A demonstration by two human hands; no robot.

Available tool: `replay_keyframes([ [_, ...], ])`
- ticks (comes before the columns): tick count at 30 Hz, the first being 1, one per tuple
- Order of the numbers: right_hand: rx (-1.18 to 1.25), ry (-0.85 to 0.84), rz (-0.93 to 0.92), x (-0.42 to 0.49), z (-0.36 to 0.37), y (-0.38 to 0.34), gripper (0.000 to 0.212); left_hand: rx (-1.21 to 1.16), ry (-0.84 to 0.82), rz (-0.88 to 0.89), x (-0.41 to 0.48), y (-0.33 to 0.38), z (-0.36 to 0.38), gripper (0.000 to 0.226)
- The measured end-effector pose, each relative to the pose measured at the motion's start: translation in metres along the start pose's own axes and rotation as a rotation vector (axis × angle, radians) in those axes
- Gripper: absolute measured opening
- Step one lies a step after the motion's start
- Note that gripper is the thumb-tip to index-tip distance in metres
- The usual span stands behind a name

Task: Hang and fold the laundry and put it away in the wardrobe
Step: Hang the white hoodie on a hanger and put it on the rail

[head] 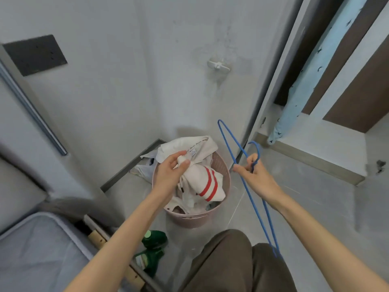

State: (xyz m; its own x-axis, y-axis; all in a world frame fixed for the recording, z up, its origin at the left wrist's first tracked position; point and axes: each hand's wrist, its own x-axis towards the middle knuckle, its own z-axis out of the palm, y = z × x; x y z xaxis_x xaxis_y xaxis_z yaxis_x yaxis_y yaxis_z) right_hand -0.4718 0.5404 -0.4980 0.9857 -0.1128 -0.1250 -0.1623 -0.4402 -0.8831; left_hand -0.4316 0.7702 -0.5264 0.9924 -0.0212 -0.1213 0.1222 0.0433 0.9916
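A pink laundry basket (223, 165) stands on the floor ahead of me, filled with crumpled clothes. My left hand (168, 173) pinches a white garment with red stripes (202, 182) above the basket. A cream garment (189, 146) drapes over the basket's far rim. To the right, my right hand (254, 175) grips a blue wire hanger (229, 142) just below its hook, and the hanger slants from near the wall down past my forearm.
An open wardrobe (315, 127) stands at the right, with a light blue patterned cloth (315, 70) hanging inside. A bed with a grey mattress (35, 245) is at the lower left. Green slippers (151, 249) lie beside it. A white wall hook (219, 65) is ahead.
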Motion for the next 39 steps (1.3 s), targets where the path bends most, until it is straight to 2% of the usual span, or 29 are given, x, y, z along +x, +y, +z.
replay_keyframes([
  [4,0.003,-0.107,0.116,-0.010,0.014,0.002,0.033,-0.123,-0.109,-0.001,-0.019,0.015,0.011,0.026],
  [8,0.054,-0.190,0.264,-0.010,0.031,0.007,0.051,-0.157,-0.227,0.028,-0.034,0.024,0.022,0.028],
  [11,0.165,-0.196,0.358,-0.011,0.038,0.012,0.076,-0.197,-0.284,0.026,-0.040,0.028,0.025,0.027],
  [13,0.276,-0.241,0.427,-0.011,0.041,0.013,0.086,-0.223,-0.289,0.020,-0.042,0.029,0.021,0.027],
  [15,0.392,-0.265,0.475,-0.009,0.042,0.011,0.084,-0.252,-0.294,0.006,-0.044,0.030,0.017,0.028],
  [16,0.444,-0.260,0.477,-0.008,0.043,0.011,0.076,-0.261,-0.299,-0.004,-0.045,0.030,0.015,0.029],
  [18,0.510,-0.171,0.427,-0.006,0.045,0.011,0.038,-0.268,-0.309,-0.018,-0.045,0.029,0.010,0.030],
  [19,0.511,-0.091,0.394,-0.005,0.045,0.010,0.028,-0.267,-0.312,-0.022,-0.045,0.028,0.006,0.030],
  [22,0.376,0.055,0.220,0.000,0.033,0.006,0.050,-0.206,-0.333,-0.045,-0.044,0.021,-0.008,0.038],
  [25,0.184,0.099,0.006,0.000,0.013,-0.002,0.047,-0.131,-0.419,-0.122,-0.045,0.011,-0.016,0.057],
  [28,0.102,0.083,-0.134,-0.003,-0.009,-0.009,0.039,0.049,-0.557,-0.255,-0.043,0.002,-0.015,0.071],
  [30,0.040,0.057,-0.196,-0.008,-0.022,-0.015,0.038,0.263,-0.602,-0.288,-0.039,-0.003,-0.009,0.062],
  [32,-0.028,0.022,-0.221,-0.014,-0.033,-0.020,0.036,0.505,-0.516,-0.188,-0.027,-0.010,0.002,0.049],
  [35,-0.092,-0.028,-0.231,-0.025,-0.049,-0.026,0.036,0.927,-0.307,0.153,0.002,-0.022,0.017,0.051],
  [37,-0.119,-0.048,-0.239,-0.033,-0.059,-0.028,0.036,1.017,-0.301,0.194,0.020,-0.027,0.031,0.057],
  [39,-0.152,-0.039,-0.244,-0.038,-0.067,-0.029,0.035,1.066,-0.386,0.164,0.033,-0.030,0.049,0.062],
])
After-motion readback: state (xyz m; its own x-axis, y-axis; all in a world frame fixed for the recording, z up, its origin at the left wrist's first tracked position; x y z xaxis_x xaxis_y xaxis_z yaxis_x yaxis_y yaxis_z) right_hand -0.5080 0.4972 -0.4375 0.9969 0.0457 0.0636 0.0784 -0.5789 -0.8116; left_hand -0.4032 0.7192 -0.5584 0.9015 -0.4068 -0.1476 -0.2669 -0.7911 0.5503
